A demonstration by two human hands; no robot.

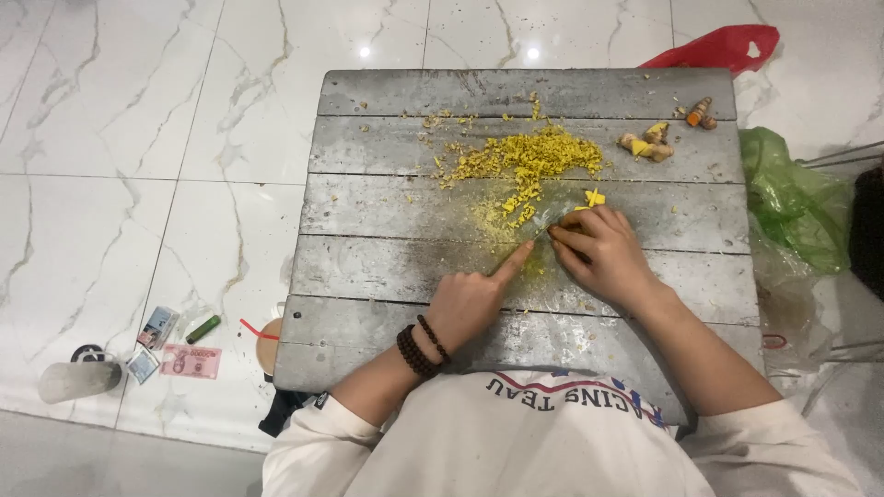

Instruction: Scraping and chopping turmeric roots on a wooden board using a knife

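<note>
White shirt fabric [552,442] fills the lower edge of the view, closest to the lens, with both forearms reaching out from it over a weathered grey plank bench [387,267].

Floor items at far left: a pale cylindrical container [78,377] lying on its side, contents not discernible; near it a small box [158,325], a pink banknote [191,361] and a green lighter [203,329] on the white marble floor [120,138].

Left hand [474,299]: dark bead bracelets at the wrist, fingers curled under, index finger extended up and to the right, its tip touching the knife blade [545,221].

Knife blade: partly hidden and blurred; long axis appears to run diagonally, with the visible end pointing up-left toward the pile of chopped yellow root [534,161]. It lies just beyond the left fingertip and emerges from the right hand's grasp.

Right hand [603,253]: closed around the knife, handle concealed inside the fist. One yellow cut piece [595,197] sits just above its knuckles.

Further right, whole root pieces [647,144] rest near the bench's far corner. A green plastic bag [792,198] lies off the right edge, contents not visible; a red bag [727,46] shows behind the bench.
</note>
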